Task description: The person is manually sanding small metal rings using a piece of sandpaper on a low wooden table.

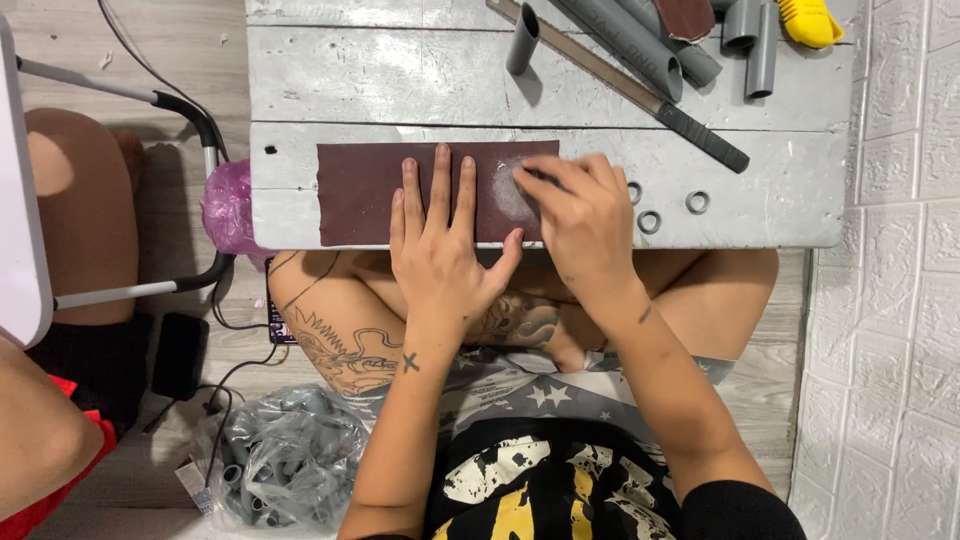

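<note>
left hand (pixel 440 240) flat, released on sandpaper (pixel 365 190) | right hand (pixel 580 215) grip pinches something hidden, perhaps a ring

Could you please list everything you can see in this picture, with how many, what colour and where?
sandpaper sheet: one, dark brown, flat on the board's near edge
board: one, grey-white wood, across the top
small rings: three, grey, on the board right of the right hand
pipe pieces: several, grey, at the board's far side
file: one, grey with black handle, slanted across the far side
yellow tool: one, top right corner
clear bag of grey parts: one, on the floor lower left
purple bag: one, left of the board
left hand: flat on the sandpaper
right hand: fingertips pressing on the sandpaper's right end
</note>
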